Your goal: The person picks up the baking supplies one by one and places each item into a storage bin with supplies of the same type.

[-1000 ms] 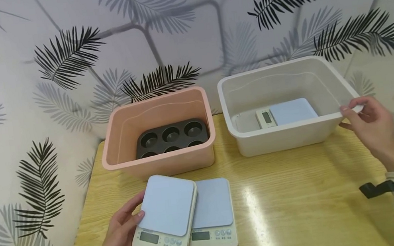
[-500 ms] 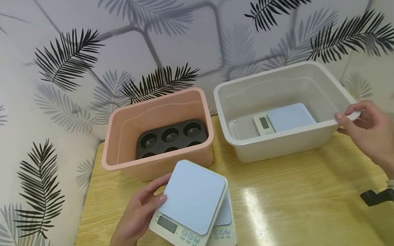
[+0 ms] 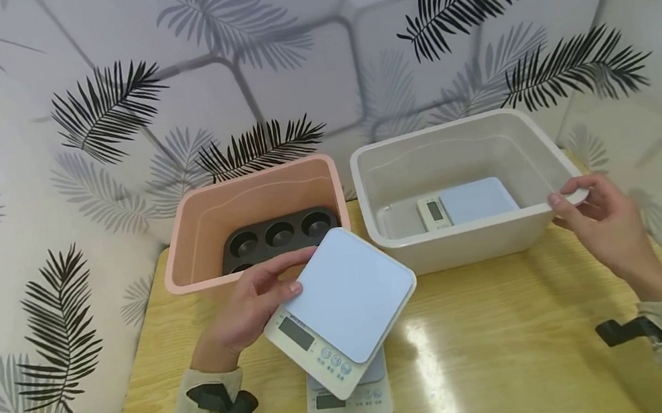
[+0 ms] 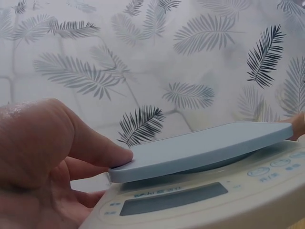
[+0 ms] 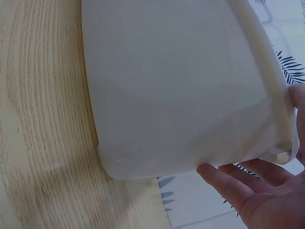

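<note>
My left hand (image 3: 256, 305) grips a kitchen scale (image 3: 349, 292) by its left edge, thumb on the pale blue platform (image 4: 200, 148). The scale is tilted, its display toward the lower left, held over a second kitchen scale (image 3: 352, 403) that lies on the table and is partly hidden beneath it. My right hand (image 3: 599, 225) pinches the front right corner of the white bin (image 3: 462, 245) at its rim, thumb on top; in the right wrist view, fingertips touch the bin's outer wall (image 5: 181, 95). Inside that bin lies another kitchen scale (image 3: 478, 201).
Left of the white bin stands a pink bin (image 3: 190, 248) holding a dark muffin tin (image 3: 279, 233). Both bins stand at the back of the wooden table (image 3: 502, 336), against a leaf-patterned backdrop (image 3: 292, 69).
My left hand has lifted the scale and carried it right and away from me, turning it, across the pink bin's front corner in view. The right hand keeps its hold on the white bin.
</note>
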Available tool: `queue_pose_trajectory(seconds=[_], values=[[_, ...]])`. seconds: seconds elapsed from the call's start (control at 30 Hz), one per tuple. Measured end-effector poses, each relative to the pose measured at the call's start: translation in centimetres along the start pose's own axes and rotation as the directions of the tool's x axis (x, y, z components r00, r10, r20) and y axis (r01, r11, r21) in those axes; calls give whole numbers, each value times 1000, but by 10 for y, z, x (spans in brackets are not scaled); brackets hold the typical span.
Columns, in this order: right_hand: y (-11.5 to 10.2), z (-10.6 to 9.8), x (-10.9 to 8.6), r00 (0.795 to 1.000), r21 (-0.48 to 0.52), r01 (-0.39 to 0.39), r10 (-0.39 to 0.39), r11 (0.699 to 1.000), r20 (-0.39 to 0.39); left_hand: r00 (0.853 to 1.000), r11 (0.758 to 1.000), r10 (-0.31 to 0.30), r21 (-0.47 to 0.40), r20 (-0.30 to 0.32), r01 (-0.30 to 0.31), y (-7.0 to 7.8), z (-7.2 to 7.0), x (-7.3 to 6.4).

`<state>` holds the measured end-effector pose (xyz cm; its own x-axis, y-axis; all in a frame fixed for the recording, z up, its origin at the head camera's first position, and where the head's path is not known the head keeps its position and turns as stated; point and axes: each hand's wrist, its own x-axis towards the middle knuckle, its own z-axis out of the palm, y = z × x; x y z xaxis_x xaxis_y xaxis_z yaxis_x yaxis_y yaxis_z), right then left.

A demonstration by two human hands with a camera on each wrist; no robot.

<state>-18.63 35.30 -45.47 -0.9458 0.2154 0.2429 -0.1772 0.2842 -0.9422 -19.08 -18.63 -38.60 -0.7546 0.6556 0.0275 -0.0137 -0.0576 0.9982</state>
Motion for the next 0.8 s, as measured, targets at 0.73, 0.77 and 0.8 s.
queue_pose_trajectory(seconds=[0.73, 0.77, 0.8], values=[[10, 2, -4, 995, 89, 101, -101, 991, -13, 998, 995, -60, 86, 3, 59, 58, 0, 101], [10, 2, -4, 994, 99, 106, -105, 989, -15, 998, 995, -56, 78, 7, 56, 60, -1, 105], [9, 3, -3, 994, 116, 113, -112, 987, -15, 999, 996, -44, 78, 11, 43, 63, -2, 110]])
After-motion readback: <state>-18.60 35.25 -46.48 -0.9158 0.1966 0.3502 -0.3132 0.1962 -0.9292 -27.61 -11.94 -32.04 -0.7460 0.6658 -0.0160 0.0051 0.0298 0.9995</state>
